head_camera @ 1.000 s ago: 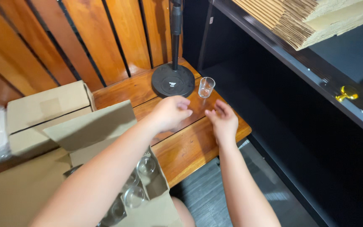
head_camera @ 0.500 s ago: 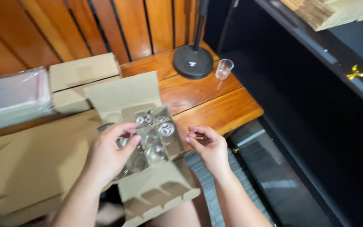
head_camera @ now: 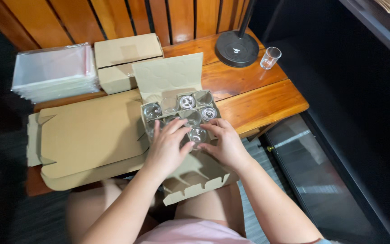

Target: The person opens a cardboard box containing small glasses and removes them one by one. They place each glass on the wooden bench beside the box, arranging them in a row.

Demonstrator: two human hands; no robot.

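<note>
1. The left hand (head_camera: pixel 167 151) and right hand (head_camera: pixel 225 145) cover the near glasses in the cardboard divider box (head_camera: pixel 177 108).
2. The lamp pole (head_camera: pixel 248 16) gets cut off at the top edge.
3. The floor on the left is just blur.

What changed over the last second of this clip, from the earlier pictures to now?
Both hands left the far end of the table, where they were beside the lone glass, and came back to the open carton of glasses. The left hand and right hand now close around a glass at its near edge. The lone glass, lamp base, closed box and flat cartons stayed put.
</note>
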